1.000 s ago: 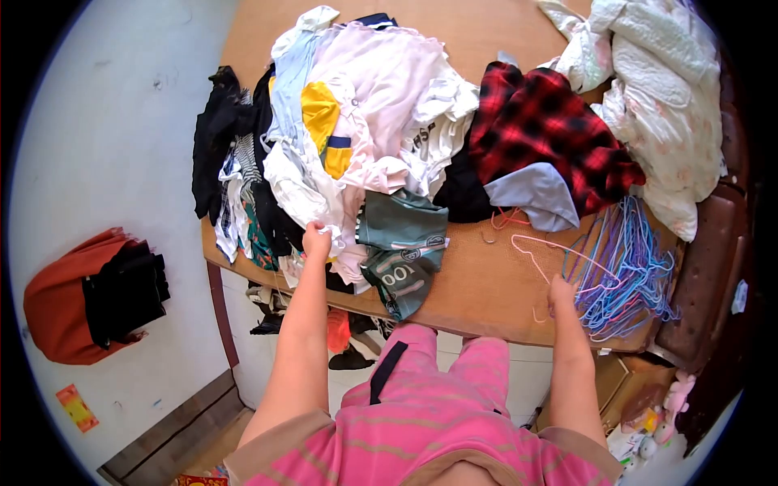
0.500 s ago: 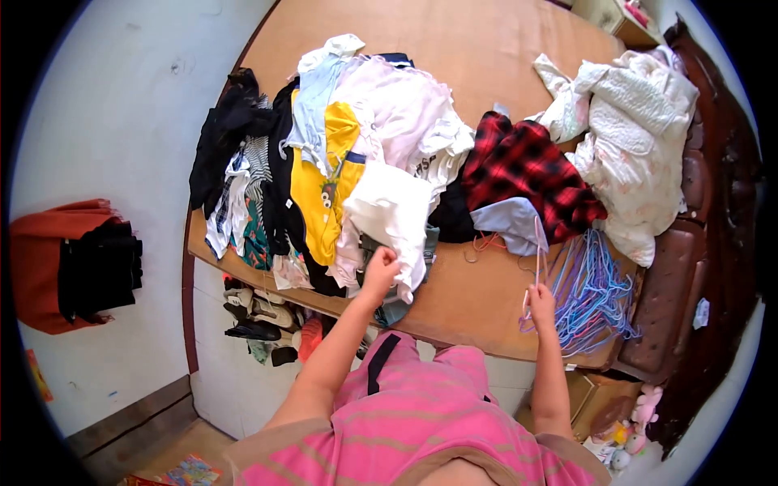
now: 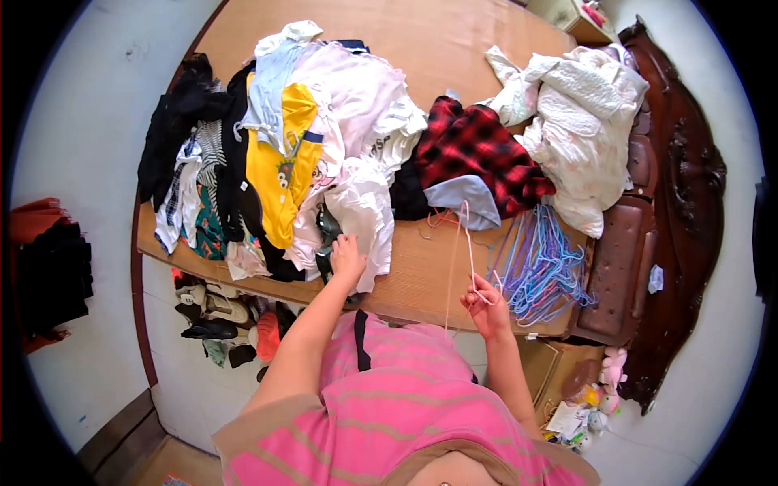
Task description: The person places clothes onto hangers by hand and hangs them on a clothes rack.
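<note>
Black and rust-red cloth: hanging well apart from my left fingers, far off to their left.
Shoes: a jumble of them (image 3: 223,309) below the tan surface's edge, left of my left fingers.
Dark clothes: a black heap (image 3: 182,105) lies beyond my left fingers and to their left.
Yellow garment: spread (image 3: 271,206) just left of and beyond my left fingers, a cartoon figure on it.
Dark green garment: partly showing (image 3: 327,225) beside my left fingertips, under the paler cloth.
Left hand: my fingers (image 3: 348,257) are curled at the white garment's near part; whether they pinch it or only rest there, I cannot tell.
White garment: lying (image 3: 371,202) from my left fingers away and to the right; it has just sunk from a raised bunch to lie flatter on the heap.
Pink hanger: raised (image 3: 470,249) above my right fingers, apart from the white garment, so cloth and hanger are not joined.
Right hand: my thumb and fingers (image 3: 490,314) grasp the hanger; the palm has turned up.
Checked garment: red and black (image 3: 486,158), beyond my right fingers.
Hanger bundle: blue and purple (image 3: 539,271), just right of my right fingers.
Quilted cloth: cream (image 3: 583,121), well beyond them, rightward.
</note>
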Tool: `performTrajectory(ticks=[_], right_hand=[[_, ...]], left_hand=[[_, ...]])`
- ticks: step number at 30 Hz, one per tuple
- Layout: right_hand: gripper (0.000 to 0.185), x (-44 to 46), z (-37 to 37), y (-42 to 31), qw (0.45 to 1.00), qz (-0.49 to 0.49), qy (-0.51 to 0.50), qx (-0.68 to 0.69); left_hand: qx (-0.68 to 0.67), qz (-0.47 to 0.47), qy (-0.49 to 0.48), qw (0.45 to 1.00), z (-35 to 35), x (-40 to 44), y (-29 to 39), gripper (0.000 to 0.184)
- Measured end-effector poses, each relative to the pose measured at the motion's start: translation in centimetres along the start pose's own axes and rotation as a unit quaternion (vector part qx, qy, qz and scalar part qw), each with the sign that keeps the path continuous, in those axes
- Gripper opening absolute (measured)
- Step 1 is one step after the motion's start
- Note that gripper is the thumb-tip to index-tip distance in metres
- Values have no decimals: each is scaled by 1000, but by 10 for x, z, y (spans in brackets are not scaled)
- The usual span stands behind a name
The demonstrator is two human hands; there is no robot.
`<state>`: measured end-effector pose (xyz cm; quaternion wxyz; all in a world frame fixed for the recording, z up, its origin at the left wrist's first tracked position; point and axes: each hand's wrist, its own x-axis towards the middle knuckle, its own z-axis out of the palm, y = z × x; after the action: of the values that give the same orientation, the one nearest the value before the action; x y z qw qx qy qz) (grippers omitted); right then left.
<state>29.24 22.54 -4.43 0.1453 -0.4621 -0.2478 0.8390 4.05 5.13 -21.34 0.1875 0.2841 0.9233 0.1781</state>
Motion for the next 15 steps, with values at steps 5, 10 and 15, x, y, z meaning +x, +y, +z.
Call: performTrajectory(ticks=[5,10,15], right_hand=[[48,-24,-8,14,995,-100,8,-16],[58,-33,-18,39,971,-86,33,-219],[44,-34,-12,44,960,-79,84,-256]], left_hand=[[105,240,46,964,38,6,-15,74],[130,219,-118,960,46,18,5,80],[-91,-3,-151,984,103,49,-2,27]])
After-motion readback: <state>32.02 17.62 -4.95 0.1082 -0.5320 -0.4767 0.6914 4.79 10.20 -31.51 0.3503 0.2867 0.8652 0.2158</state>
